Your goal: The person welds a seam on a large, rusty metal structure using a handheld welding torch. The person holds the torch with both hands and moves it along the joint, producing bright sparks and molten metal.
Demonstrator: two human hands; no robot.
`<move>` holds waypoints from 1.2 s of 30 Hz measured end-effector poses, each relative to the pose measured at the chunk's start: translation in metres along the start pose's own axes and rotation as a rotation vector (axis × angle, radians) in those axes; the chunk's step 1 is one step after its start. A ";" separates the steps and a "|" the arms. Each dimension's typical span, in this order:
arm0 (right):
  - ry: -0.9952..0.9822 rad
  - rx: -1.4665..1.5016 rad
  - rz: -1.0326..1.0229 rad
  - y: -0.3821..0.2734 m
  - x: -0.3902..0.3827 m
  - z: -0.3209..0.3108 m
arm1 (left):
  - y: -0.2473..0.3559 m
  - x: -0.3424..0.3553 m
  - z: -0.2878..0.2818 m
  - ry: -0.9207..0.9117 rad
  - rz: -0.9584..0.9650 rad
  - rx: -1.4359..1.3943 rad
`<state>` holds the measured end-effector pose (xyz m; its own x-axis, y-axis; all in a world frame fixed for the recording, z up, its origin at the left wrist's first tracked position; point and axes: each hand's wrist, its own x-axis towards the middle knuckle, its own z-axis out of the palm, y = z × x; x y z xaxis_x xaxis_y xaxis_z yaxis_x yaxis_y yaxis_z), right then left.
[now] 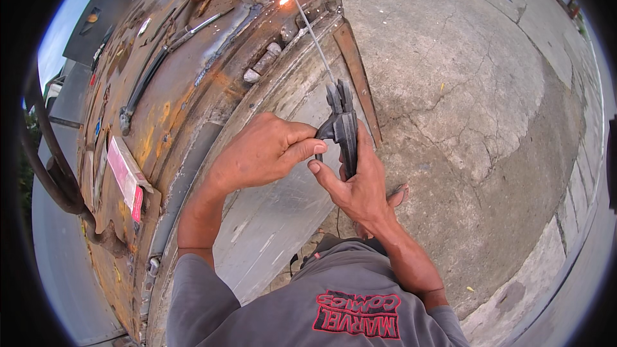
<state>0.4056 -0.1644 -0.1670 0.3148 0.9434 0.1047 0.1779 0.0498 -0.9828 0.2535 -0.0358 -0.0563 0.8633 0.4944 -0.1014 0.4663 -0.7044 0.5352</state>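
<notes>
— What are the hands doing?
— Both the right hand and left hand have fingers clamped on the welding holder; its rod sparks at eleven o'clock on the rusty bench.

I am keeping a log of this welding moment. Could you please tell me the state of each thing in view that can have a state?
Welding rod: clamped in the holder, tip sparking on the steel.
Electrode holder: upright, gripped by both hands.
Right hand: wrapped around the holder's handle.
Left hand: fingers steadying the holder's side.
Rusty steel table: rusted, tools lying on it.
Concrete floor: cracked.
</notes>
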 end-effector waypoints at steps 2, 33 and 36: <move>-0.010 -0.005 0.024 -0.003 -0.001 -0.002 | -0.001 0.001 0.000 -0.001 0.004 0.010; 0.045 -0.008 -0.019 -0.001 0.009 0.004 | -0.009 0.001 0.001 0.043 -0.006 0.071; 0.060 -0.015 -0.036 0.003 0.008 0.004 | -0.008 0.002 0.002 0.047 0.015 0.055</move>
<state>0.4047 -0.1550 -0.1697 0.3629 0.9198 0.1488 0.2037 0.0775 -0.9760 0.2516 -0.0301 -0.0625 0.8608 0.5061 -0.0538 0.4646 -0.7383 0.4890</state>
